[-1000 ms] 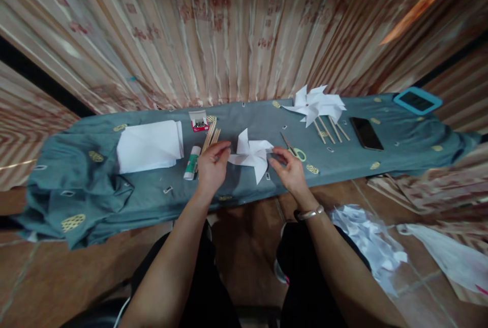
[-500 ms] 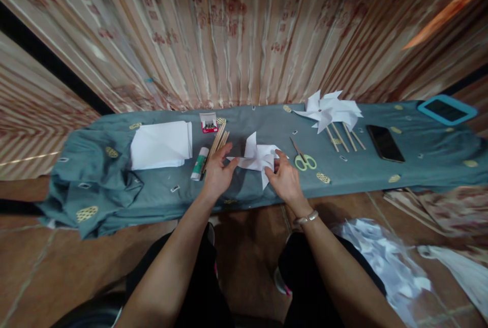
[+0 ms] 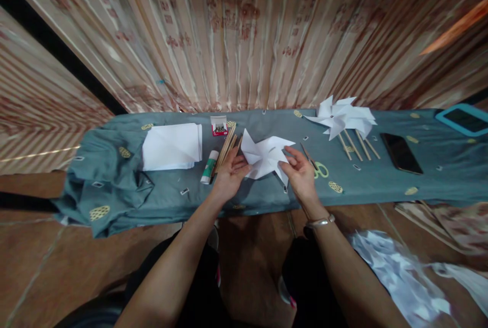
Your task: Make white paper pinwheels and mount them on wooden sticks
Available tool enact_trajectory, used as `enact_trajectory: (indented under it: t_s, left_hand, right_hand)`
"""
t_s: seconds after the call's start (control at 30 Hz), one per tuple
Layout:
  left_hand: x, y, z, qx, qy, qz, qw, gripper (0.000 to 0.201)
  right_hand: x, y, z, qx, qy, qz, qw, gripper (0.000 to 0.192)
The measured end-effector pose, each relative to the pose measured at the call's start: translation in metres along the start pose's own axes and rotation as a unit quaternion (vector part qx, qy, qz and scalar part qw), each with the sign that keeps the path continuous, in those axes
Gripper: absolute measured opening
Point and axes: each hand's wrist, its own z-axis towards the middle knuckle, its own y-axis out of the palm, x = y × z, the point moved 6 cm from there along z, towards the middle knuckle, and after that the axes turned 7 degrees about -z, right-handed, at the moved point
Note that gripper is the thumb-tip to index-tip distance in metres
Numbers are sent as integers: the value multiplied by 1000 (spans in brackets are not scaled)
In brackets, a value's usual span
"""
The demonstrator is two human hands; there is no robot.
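A white paper pinwheel (image 3: 265, 155) is lifted a little off the teal cloth (image 3: 125, 196), held between both hands. My left hand (image 3: 231, 174) grips its left side and my right hand (image 3: 301, 173) grips its right side. A bundle of wooden sticks (image 3: 225, 148) lies just left of my left hand, beside a green and white glue stick (image 3: 209, 166). Green-handled scissors (image 3: 317, 165) lie right next to my right hand.
A stack of white paper (image 3: 173, 146) lies at the left, a small red box of pins (image 3: 219, 126) behind the sticks. Finished pinwheels on sticks (image 3: 343, 117), a black phone (image 3: 401, 152) and a blue-framed tablet (image 3: 463, 118) sit to the right. Paper scraps (image 3: 396, 277) litter the floor.
Both hands closed in on the pinwheel, took hold of it and raised it off the cloth, tilting it up toward me. The view shifted slightly left.
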Motion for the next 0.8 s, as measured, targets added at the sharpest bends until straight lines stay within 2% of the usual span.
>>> enact_trajectory:
  t_s: [0.13,0.27,0.43,0.5,0.57,0.67,0.8]
  left_hand:
    - [5,10,1,-37,-31,-62,997,65]
    - [16,16,-3,-60,-26,-88,994,56]
    - [23,17,-6,-76,16,13,997,35]
    - [25,19,-7,-78,31,37,996,33]
    - [23,20,-8,-71,12,3,997,36]
    - [16,22,-9,-60,-50,-68,995,40]
    - [7,22,-10,-32,-92,-111,989,39]
  right_hand:
    - [-3,4,1,-22,15,24,999,58]
    - [-5,6,1,-36,19,39,998,56]
    - [-6,4,1,-30,39,77,996,55]
    - [-7,5,0,-36,40,81,995,55]
    - [-7,7,-1,-45,39,78,995,55]
    - [-7,13,-4,-65,41,75,994,56]
    - [-12,16,-9,-93,42,89,991,56]
